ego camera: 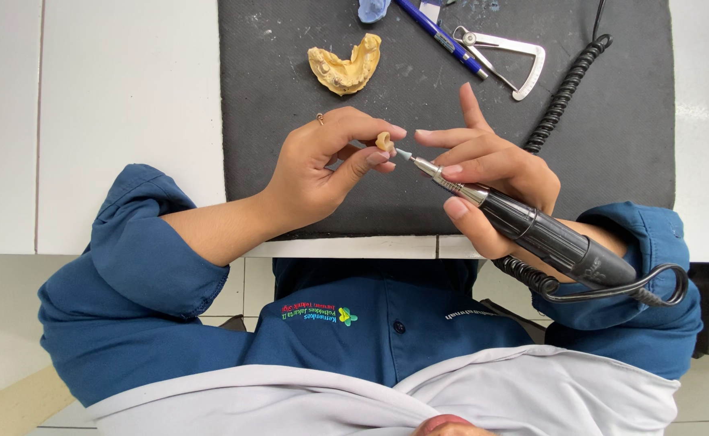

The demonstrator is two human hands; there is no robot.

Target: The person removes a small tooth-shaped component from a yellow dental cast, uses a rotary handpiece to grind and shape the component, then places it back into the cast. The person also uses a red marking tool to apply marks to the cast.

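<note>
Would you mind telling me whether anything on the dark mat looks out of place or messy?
Little stands out: pale dust smudges the dark mat near the yellow dental cast. The pen and caliper lie askew.

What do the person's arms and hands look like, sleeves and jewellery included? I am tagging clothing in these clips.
Both arms wear dark blue long sleeves of a buttoned work shirt, pushed up so the forearms are bare. The left sleeve bunches near the elbow; the right sleeve ends in a loose cuff near the wrist. The left hand has a small gold-coloured ring on one finger. The right hand is bare, no gloves on either.
</note>
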